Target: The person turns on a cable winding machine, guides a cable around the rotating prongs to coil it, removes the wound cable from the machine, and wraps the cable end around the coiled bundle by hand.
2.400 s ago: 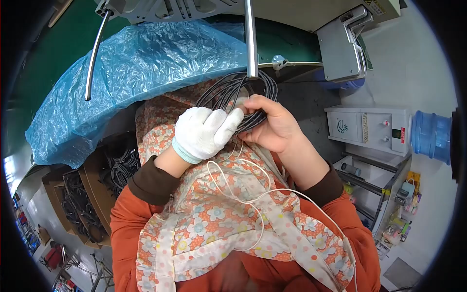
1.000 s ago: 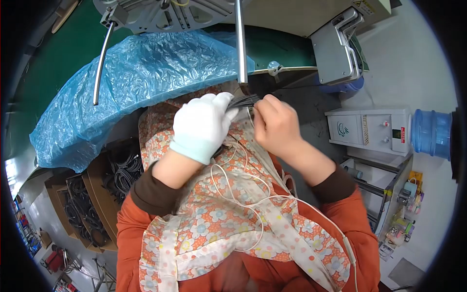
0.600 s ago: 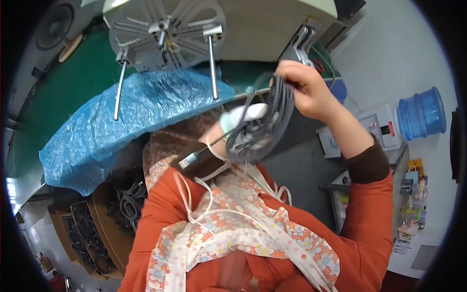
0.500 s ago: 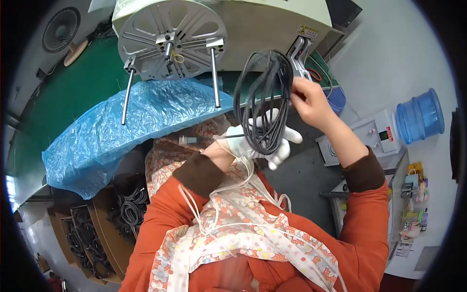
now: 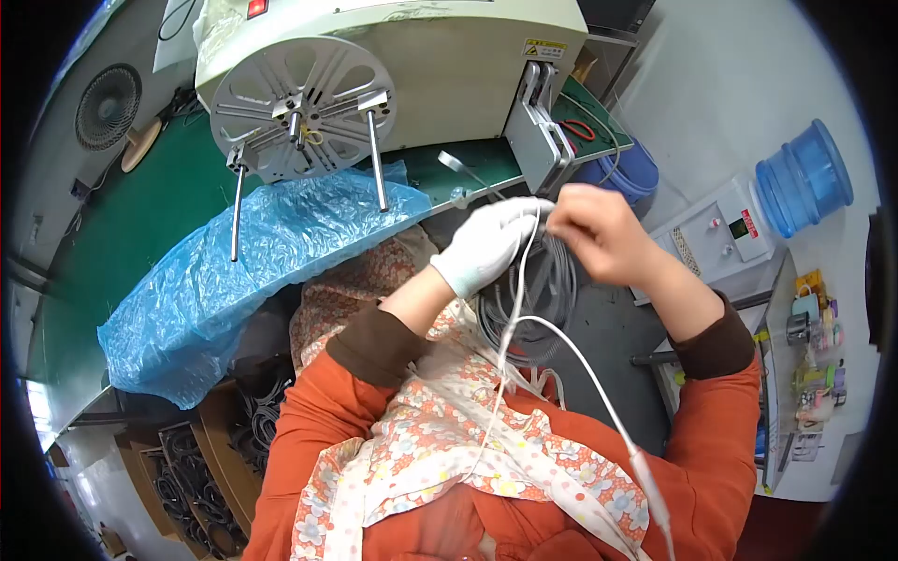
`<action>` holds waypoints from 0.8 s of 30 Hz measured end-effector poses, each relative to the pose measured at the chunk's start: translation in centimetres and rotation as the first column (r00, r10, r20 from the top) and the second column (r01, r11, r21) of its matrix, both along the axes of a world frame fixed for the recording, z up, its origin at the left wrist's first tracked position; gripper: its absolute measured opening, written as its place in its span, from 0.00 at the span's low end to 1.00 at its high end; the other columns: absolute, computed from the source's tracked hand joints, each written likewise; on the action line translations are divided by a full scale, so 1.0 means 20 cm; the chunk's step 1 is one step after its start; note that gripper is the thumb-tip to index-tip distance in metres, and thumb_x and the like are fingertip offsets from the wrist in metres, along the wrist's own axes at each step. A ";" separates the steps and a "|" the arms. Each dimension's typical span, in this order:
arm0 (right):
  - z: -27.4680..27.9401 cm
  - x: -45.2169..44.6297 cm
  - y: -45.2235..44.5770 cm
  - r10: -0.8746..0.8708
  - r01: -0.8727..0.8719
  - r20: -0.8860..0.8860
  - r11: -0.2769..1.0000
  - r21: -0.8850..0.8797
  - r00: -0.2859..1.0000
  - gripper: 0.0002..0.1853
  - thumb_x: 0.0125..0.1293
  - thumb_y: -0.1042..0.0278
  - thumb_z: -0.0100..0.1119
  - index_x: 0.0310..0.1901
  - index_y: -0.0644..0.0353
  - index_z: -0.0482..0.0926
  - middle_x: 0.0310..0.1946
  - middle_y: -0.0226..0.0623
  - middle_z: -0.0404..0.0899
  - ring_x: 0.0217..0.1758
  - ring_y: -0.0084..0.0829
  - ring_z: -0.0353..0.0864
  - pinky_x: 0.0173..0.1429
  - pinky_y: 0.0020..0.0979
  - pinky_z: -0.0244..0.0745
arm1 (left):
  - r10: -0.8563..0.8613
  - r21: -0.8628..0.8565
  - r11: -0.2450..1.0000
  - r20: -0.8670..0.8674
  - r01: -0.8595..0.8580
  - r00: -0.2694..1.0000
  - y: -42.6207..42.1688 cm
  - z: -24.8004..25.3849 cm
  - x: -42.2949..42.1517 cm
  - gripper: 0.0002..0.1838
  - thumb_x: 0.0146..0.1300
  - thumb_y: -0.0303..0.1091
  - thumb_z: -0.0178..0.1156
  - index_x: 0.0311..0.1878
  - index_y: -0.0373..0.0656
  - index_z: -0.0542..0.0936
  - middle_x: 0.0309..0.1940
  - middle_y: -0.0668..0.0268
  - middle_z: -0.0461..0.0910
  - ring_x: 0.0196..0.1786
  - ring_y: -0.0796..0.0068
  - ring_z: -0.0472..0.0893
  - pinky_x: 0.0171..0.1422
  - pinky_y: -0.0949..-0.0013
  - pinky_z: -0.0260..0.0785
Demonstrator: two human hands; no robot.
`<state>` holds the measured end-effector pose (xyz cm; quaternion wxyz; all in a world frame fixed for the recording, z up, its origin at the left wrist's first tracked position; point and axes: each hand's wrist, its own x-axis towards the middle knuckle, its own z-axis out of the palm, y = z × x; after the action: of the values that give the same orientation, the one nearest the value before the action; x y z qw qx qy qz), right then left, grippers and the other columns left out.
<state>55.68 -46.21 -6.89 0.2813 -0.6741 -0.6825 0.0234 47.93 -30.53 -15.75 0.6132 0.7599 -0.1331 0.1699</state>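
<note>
A dark coil of cable [image 5: 559, 313] hangs below my hands in front of the apron, its loops blurred by motion. My left hand [image 5: 491, 243], in a white glove, is closed round the top of the coil. Bare and pinched, my right hand [image 5: 603, 232] meets the left fingertips at the coil's top; its fingers hide the exact part they grip. One cable end with a pale connector [image 5: 453, 162] sticks out beyond the glove over the bench edge. A thin white cord [image 5: 585, 360] runs down in front of the coil and across the apron.
Ahead stands a cream machine [image 5: 449, 79] with a slotted metal disc [image 5: 327, 79] carrying protruding rods. Blue plastic sheeting [image 5: 253, 271] drapes over the green bench [image 5: 168, 201]. Boxes of coiled cables [image 5: 192, 477] sit lower left. At right are a blue bin [image 5: 641, 168] and water bottle [image 5: 804, 178].
The coil, held up on the gloved palm before, now hangs below both hands. My left hand has turned over and closed at its top; my right hand has moved slightly down beside it.
</note>
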 end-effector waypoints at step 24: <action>0.25 0.01 -0.17 0.119 0.035 -0.450 0.947 0.320 0.885 0.03 0.59 0.77 0.50 0.32 0.61 0.73 0.31 0.35 0.69 0.34 0.26 0.65 0.39 0.22 0.60 | -0.374 -0.702 -0.041 0.671 0.711 0.641 0.12 -0.03 -0.35 0.15 0.58 0.31 0.50 0.49 0.47 0.74 0.30 0.62 0.79 0.52 0.52 0.76 0.64 0.46 0.58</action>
<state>55.78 -49.62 -1.98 0.5407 -0.5794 -0.6047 0.0794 40.93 -28.21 -16.31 0.9214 0.0700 -0.3782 0.0564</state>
